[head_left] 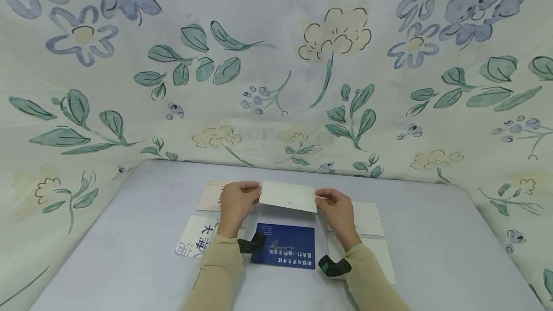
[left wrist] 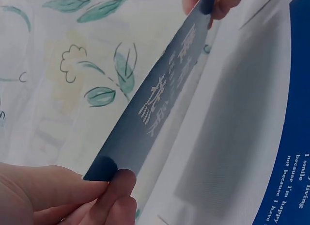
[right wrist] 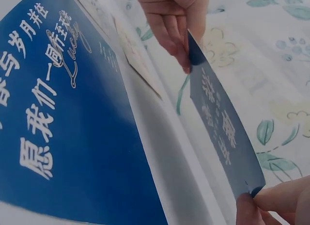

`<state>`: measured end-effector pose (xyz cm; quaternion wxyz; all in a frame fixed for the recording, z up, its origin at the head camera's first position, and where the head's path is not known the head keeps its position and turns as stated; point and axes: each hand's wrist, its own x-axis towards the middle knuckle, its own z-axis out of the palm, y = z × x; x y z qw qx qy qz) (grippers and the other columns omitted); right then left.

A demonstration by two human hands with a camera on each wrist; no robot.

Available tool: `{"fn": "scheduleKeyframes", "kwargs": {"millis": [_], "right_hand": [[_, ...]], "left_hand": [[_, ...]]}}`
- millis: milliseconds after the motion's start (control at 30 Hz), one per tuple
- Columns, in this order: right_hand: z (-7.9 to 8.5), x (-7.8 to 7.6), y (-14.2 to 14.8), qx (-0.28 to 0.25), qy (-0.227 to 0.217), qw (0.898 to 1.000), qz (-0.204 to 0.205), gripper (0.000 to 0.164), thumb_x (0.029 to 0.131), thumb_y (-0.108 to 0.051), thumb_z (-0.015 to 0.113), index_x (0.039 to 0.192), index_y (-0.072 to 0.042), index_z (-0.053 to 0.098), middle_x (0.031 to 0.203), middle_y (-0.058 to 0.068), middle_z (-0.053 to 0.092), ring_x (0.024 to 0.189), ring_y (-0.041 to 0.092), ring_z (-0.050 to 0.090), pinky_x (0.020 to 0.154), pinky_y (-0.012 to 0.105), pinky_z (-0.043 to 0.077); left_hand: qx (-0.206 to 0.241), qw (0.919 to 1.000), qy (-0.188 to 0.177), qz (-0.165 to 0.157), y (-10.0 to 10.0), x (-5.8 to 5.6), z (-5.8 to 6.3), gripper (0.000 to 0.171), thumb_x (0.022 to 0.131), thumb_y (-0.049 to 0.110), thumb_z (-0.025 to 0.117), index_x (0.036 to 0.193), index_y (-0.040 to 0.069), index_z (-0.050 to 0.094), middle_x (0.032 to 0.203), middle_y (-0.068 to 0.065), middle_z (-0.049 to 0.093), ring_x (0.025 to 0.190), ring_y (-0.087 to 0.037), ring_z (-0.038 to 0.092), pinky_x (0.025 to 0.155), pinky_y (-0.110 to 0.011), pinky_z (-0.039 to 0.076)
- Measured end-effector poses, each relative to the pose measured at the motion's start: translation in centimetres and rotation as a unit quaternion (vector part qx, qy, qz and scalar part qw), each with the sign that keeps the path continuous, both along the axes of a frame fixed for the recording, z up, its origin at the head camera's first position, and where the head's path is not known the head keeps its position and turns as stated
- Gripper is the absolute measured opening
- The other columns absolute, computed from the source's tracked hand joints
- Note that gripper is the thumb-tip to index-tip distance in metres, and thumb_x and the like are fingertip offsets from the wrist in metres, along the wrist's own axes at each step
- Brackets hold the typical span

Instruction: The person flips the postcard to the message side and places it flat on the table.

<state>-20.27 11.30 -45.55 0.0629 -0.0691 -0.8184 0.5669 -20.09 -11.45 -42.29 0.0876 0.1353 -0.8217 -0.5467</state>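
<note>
Both hands hold one postcard (head_left: 288, 196) by its two short ends, raised and tilted above the table. Its plain whitish side faces the head camera, while the wrist views show a blue-grey face (left wrist: 145, 108) with pale lettering. My left hand (head_left: 235, 205) pinches the left end between thumb and fingers. At the right end, my right hand (head_left: 339, 210) does the same. Below and nearer to me lies a dark blue postcard (head_left: 282, 248) with white writing, flat on the table and touched by neither hand.
On the left of the table (head_left: 129, 253) lie a card with orange print (head_left: 209, 197) and a white card with blue characters (head_left: 190, 241), partly behind the left arm. Two whitish cards, a far one (head_left: 366, 217) and a near one (head_left: 380, 258), lie by the right arm. A floral cloth (head_left: 276, 85) hangs behind.
</note>
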Motion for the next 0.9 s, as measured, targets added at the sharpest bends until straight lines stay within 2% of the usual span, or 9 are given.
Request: {"fn": "scheduleKeyframes", "kwargs": {"millis": [67,400,700,900], "right_hand": [[0.0,0.05,-0.02,0.005,-0.003,1.0,-0.001,0.017,0.082,-0.013,0.068,0.098,-0.012,0.07,0.106,0.004,0.066,0.094,0.018,0.063,0.08,0.035,0.051],[-0.07,0.18,0.01,0.019,-0.017,1.0,-0.005,0.02,0.082,-0.013,0.067,0.102,-0.012,0.069,0.108,0.005,0.066,0.097,0.021,0.063,0.083,0.038,0.05],[-0.3,0.18,-0.1,0.035,-0.013,0.999,0.003,0.02,0.082,-0.013,0.067,0.102,-0.012,0.069,0.104,0.005,0.067,0.092,0.02,0.064,0.071,0.032,0.052],[-0.36,0.26,-0.15,0.071,0.004,0.997,0.016,0.021,0.081,-0.011,0.068,0.102,-0.01,0.069,0.094,0.006,0.069,0.084,0.019,0.065,0.062,0.028,0.051]], "left_hand": [[-0.011,0.9999,-0.005,-0.002,-0.05,-0.04,-0.08,0.018,0.08,0.01,0.07,0.097,0.002,0.071,0.086,-0.011,0.07,0.069,-0.016,0.068,0.061,-0.028,0.055],[-0.047,0.9985,-0.016,-0.022,-0.12,0.01,-0.25,0.016,0.08,0.009,0.069,0.095,0.005,0.073,0.084,-0.008,0.07,0.068,-0.013,0.066,0.062,-0.028,0.054],[-0.109,0.9937,-0.006,-0.022,-0.07,0.23,-0.37,0.016,0.078,0.009,0.07,0.093,0.007,0.074,0.082,-0.005,0.07,0.068,-0.013,0.063,0.057,-0.026,0.05],[-0.135,0.9906,0.0,-0.021,-0.13,0.28,-0.48,0.014,0.077,0.009,0.07,0.091,0.009,0.075,0.082,-0.004,0.07,0.073,-0.016,0.063,0.06,-0.029,0.05]]}}
